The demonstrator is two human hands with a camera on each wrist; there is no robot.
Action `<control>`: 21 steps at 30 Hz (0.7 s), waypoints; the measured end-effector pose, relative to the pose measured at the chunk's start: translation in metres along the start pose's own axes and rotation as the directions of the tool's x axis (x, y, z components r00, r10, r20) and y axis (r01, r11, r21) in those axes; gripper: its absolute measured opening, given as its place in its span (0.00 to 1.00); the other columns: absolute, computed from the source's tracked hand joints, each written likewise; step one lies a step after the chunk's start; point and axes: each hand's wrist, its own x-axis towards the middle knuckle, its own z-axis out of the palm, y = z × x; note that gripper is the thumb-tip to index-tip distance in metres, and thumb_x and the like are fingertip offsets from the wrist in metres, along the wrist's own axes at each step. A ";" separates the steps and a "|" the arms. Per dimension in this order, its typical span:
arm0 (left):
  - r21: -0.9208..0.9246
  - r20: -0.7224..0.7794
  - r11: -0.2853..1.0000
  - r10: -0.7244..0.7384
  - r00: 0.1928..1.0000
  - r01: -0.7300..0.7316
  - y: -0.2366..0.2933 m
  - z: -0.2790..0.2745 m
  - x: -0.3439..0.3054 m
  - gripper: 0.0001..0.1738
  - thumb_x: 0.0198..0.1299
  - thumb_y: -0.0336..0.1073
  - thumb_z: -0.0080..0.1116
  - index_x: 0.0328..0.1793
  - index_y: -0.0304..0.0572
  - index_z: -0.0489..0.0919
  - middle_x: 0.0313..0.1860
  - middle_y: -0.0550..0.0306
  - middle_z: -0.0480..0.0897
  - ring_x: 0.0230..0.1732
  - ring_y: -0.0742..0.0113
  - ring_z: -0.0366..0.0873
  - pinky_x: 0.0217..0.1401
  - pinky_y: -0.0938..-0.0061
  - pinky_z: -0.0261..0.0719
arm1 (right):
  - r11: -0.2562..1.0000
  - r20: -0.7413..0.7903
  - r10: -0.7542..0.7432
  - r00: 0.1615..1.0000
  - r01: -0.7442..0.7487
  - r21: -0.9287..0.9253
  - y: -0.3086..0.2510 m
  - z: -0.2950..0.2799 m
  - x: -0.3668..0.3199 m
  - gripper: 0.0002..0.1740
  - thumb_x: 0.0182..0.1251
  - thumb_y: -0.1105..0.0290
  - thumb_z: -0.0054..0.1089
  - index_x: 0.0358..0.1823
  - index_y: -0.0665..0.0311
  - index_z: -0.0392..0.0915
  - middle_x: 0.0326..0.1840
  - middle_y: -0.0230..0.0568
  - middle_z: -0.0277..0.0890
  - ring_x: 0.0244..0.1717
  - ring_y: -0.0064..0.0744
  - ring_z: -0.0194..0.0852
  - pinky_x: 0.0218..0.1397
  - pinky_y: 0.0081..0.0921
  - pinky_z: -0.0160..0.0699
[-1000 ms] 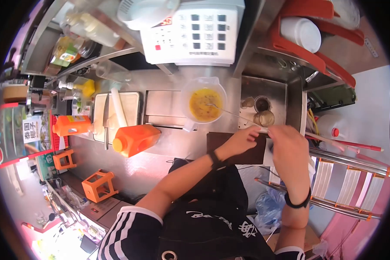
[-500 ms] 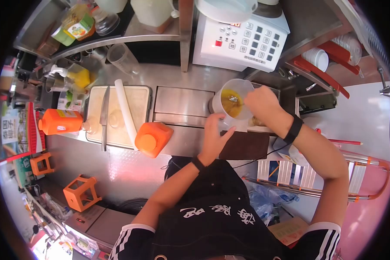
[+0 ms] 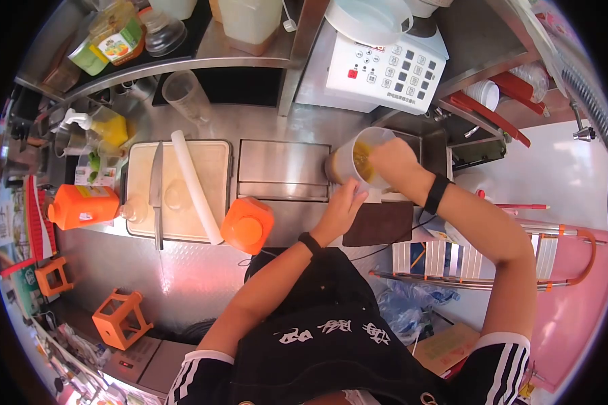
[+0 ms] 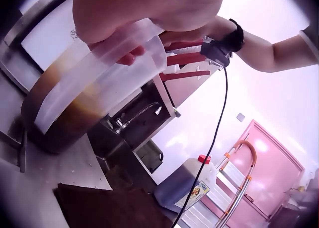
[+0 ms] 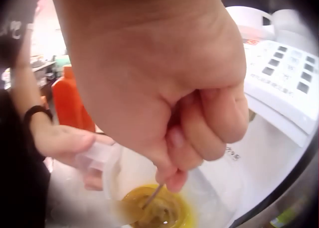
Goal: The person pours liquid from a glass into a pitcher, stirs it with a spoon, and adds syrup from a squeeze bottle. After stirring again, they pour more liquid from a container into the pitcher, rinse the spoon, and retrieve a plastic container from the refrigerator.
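A translucent plastic measuring jug point(image 3: 345, 160) with yellow-brown liquid point(image 5: 179, 208) stands on the steel counter in front of me. My left hand point(image 3: 341, 210) grips its handle point(image 5: 94, 160), fingers curled through the loop in the left wrist view. Over the jug's mouth is my right hand point(image 3: 395, 162), fingers bent in tightly. Its thumb and fingertips pinch the thin metal shaft of a spoon point(image 5: 153, 195), which slants down into the liquid. The spoon's lower end is hidden in the swirling liquid.
A brown cloth point(image 3: 378, 224) lies right of my left hand. Leftward are an orange jug point(image 3: 248, 226) and a cutting board point(image 3: 135, 202) with a knife point(image 3: 157, 196) and white roll point(image 3: 194, 185). A white keypad machine point(image 3: 385, 74) stands behind; a sink point(image 4: 112, 158) is rightward.
Both hands were right of the jug, at the spoon's far end. My left hand has come to the jug's handle, and my right hand has moved over its mouth, holding the spoon.
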 end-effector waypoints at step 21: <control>-0.030 -0.023 0.998 0.059 0.998 -0.060 0.004 0.002 0.002 0.14 0.70 0.41 0.49 0.44 0.35 0.66 0.37 0.37 0.72 0.42 0.36 0.70 0.45 0.55 0.67 | 0.994 0.115 0.043 0.992 -0.054 0.090 0.009 0.008 -0.010 0.09 0.59 0.71 0.54 0.29 0.64 0.83 0.32 0.52 0.83 0.36 0.48 0.85 0.38 0.41 0.84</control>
